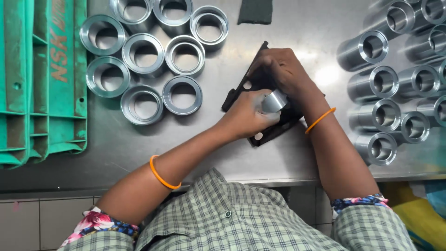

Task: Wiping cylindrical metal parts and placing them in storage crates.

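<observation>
Our left hand (pixel 244 116) curls its fingers closed, wrist bent inward, forearm angling up from the lower left. Our right hand (pixel 278 69) sits just above it, fingers folded, touching the left; its forearm rises steeply.

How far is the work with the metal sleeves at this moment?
Eight metal rings stand upright in a group at the left, and these look finished. In hand: the left hand and right hand hold one sleeve over a black pad. About a dozen sleeves lie on their sides at the right, seemingly still waiting.
</observation>
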